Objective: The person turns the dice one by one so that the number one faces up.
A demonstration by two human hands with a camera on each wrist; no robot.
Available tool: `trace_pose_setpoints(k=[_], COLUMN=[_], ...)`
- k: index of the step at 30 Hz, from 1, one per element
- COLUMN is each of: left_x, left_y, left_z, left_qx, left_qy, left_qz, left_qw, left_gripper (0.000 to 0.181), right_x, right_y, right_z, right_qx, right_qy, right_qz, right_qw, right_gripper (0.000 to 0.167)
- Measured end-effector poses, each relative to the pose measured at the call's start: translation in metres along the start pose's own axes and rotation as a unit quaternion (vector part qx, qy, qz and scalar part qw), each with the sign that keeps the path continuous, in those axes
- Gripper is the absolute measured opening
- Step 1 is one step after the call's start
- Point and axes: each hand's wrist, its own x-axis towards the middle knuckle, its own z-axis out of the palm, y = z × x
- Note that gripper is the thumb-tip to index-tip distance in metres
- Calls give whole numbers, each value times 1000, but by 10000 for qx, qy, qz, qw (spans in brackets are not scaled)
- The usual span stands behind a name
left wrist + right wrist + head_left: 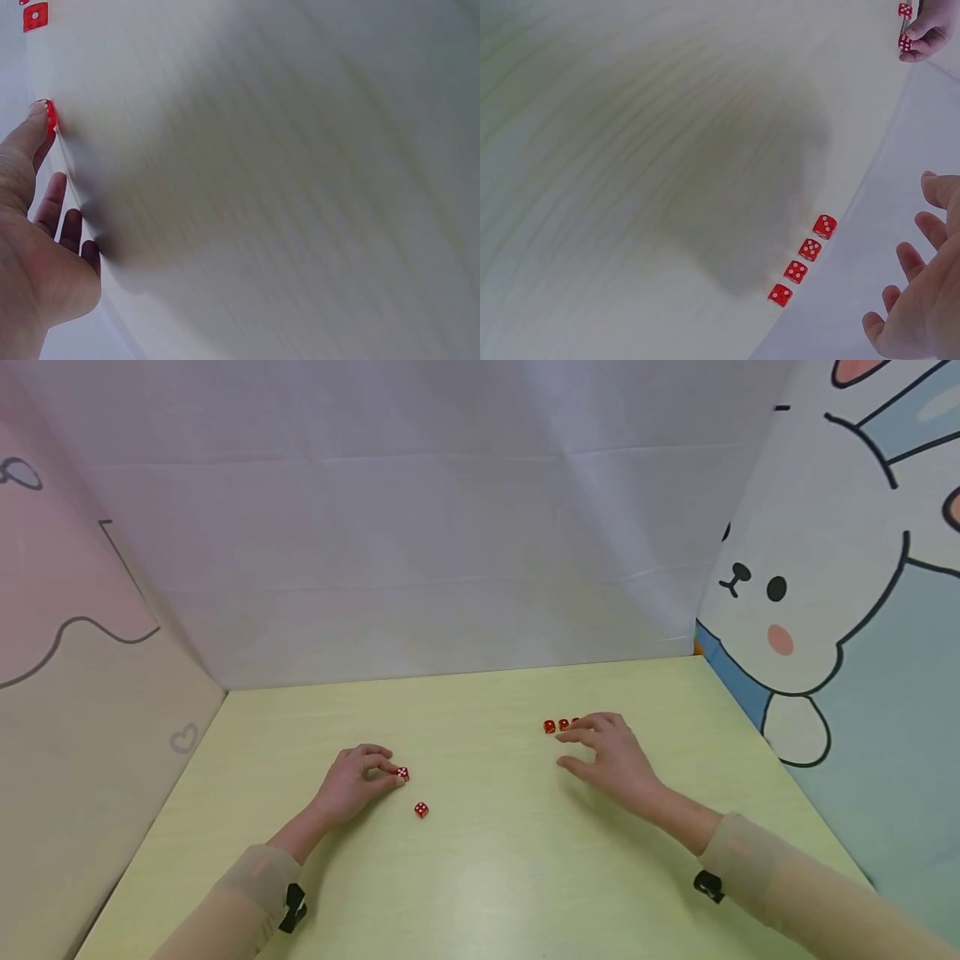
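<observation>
Pinching a red, white-pipped cubic die (403, 773) with my left hand (357, 783): likely pickup; should lift next. Right hand (613, 760) relaxed, empty.

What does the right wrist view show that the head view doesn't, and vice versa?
Only the right wrist view: all four dice of the row uncovered. Only the head view: the rabbit drawing, left sleeve and right sleeve. Both: the left hand pinching a die, a loose die nearby, and the right hand.
</observation>
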Motion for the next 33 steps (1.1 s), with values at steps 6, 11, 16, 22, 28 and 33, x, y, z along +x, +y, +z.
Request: trace_pose_setpoints(k=[6, 11, 16, 22, 28, 33], left_x=[-2, -4, -5, -5, 0, 5], left_y=[-1, -1, -2, -2, -3, -3], left_z=[2, 5, 7, 7, 2, -3], left_qx=[33, -14, -16, -49, 5, 44], left_qy=[36, 62, 111, 108, 73, 63], left_qz=[12, -34, -48, -104, -73, 4], left_qw=[10000, 10000, 9999, 9999, 9999, 10000], left_gripper=[11, 10, 11, 12, 13, 13], right_x=[-4, -7, -9, -4, 9, 20], right_y=[-11, -22, -31, -42, -56, -72], right_z=[11, 22, 31, 41, 58, 75], right_qx=[80, -27, -134, -256, -422, -530], right_qy=[-125, -232, -324, -432, -688, -868], right_qz=[-208, -496, -798, -1011, -1194, -1501], right_qw=[9997, 9985, 9962, 9936, 9896, 9834], right_gripper=[33, 32, 31, 31, 30, 27])
